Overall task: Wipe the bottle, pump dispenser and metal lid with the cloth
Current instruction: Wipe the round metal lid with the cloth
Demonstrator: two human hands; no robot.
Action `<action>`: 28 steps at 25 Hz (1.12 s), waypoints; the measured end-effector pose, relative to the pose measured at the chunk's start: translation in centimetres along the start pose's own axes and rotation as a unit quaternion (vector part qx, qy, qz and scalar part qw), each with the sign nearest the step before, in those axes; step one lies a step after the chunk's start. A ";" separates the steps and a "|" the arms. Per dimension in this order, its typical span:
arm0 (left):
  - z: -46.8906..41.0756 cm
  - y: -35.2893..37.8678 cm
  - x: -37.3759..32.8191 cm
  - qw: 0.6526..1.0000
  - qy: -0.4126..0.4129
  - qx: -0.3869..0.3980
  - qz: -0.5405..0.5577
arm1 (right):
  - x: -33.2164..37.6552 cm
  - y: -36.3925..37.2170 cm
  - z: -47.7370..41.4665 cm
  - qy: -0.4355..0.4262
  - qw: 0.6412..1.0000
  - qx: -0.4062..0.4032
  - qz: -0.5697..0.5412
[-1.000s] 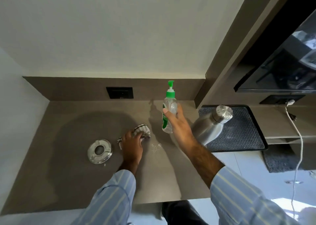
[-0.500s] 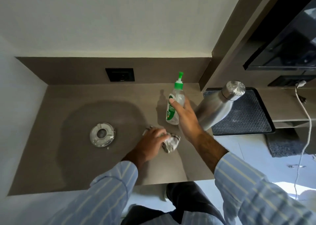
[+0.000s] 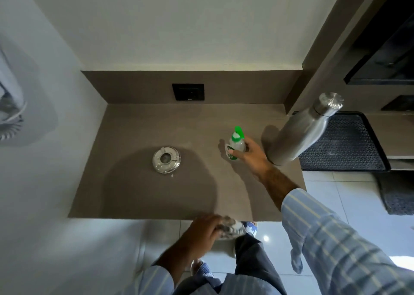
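The left hand (image 3: 201,232) has pulled the cloth (image 3: 228,226) off the desk (image 3: 134,194), past its front edge, its grip closed around the fabric. The right hand (image 3: 248,153) now wraps the pump dispenser (image 3: 235,145) standing near the right edge, beside the bottle (image 3: 300,133); the metal lid (image 3: 166,159) sits mid-desk. Wiping the dispenser looks next.

Left hand (image 3: 201,232) fisted, right hand (image 3: 252,154) extended

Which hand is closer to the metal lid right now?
Right, though narrowly. The right hand grips the pump dispenser, to the right of the metal lid. The left hand holds the cloth off the counter's front edge.
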State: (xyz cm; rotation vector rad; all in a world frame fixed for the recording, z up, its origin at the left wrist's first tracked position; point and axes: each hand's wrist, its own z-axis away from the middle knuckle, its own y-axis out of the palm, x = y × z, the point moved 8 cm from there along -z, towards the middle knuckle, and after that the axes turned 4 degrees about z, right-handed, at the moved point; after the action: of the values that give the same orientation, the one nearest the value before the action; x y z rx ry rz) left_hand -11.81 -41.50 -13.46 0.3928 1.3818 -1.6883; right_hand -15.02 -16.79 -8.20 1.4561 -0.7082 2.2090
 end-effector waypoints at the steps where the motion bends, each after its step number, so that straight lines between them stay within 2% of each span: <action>1: 0.4 -1.7 0.7 0.995 -0.042 -0.041 0.076 | -0.3 0.3 -0.2 0.002 1.000 0.010 0.009; 3: 1.0 -4.9 2.1 0.964 -0.101 -0.125 0.213 | -0.9 0.9 -0.6 0.010 1.000 0.020 0.017; 6: 1.7 -7.3 3.9 0.905 -0.152 -0.173 0.357 | -2.0 1.8 -1.1 0.025 0.999 0.040 -0.003; 8: 2.0 -7.9 4.3 0.888 -0.165 -0.182 0.389 | -2.1 2.2 -1.6 0.026 0.999 0.045 -0.008; 15: 2.8 -7.6 4.9 0.862 -0.194 -0.189 0.429 | -1.0 3.1 -1.8 0.039 0.997 0.061 -0.023; 16: 2.9 -7.8 5.0 0.862 -0.192 -0.193 0.427 | -1.1 2.9 -1.8 0.036 0.998 0.049 -0.022; 18: 3.3 -8.8 5.7 0.857 -0.187 -0.204 0.435 | -2.1 0.6 -1.1 0.056 0.996 -0.053 0.051; 20: 4.2 -10.1 7.8 0.817 -0.207 -0.251 0.475 | -3.4 -2.1 1.2 0.046 0.973 -0.170 0.151; 21: 4.9 -11.2 9.4 0.784 -0.221 -0.294 0.500 | -3.8 -2.0 2.4 0.034 0.969 -0.172 0.176; 23: 6.2 -14.0 12.7 0.714 -0.243 -0.391 0.527 | -4.2 0.9 3.8 0.002 0.974 -0.095 0.207; 24: 6.5 -15.6 14.1 0.698 -0.251 -0.428 0.516 | -4.1 2.9 3.9 -0.009 0.977 -0.054 0.206; 26: 5.7 -18.4 16.2 0.704 -0.279 -0.453 0.471 | -3.1 7.1 2.9 0.004 0.987 0.003 0.160; 28: 4.0 -20.0 17.9 0.716 -0.325 -0.444 0.430 | -2.4 11.1 0.9 0.054 0.994 0.034 0.090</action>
State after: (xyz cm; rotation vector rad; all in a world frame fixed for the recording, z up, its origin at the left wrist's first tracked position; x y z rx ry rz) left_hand -36.23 -53.19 -12.54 -0.1383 1.0252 -0.2086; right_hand -19.88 -26.22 -12.25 1.3392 -0.7618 2.4494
